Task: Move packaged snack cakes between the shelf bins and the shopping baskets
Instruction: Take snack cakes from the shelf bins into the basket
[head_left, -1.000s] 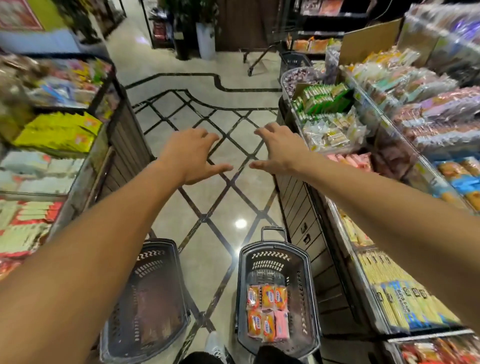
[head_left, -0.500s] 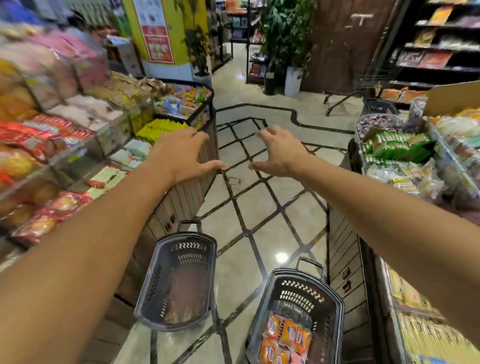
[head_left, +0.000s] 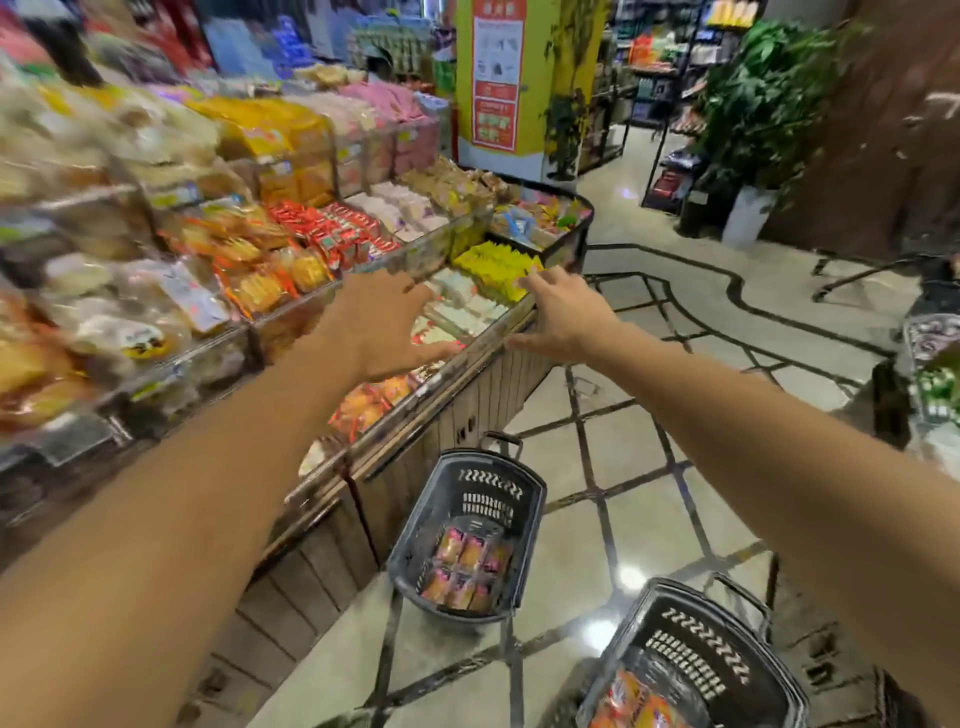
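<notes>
Now swung from the aisle to the shelf bins (head_left: 467, 312), left hand (head_left: 384, 332) and right hand (head_left: 563, 317) spread, empty, over front edge, poised for snack cakes (head_left: 363, 405).

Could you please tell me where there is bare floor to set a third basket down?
Bare floor lies right of the near basket, beyond the second basket. The shelf bins are packed.
</notes>
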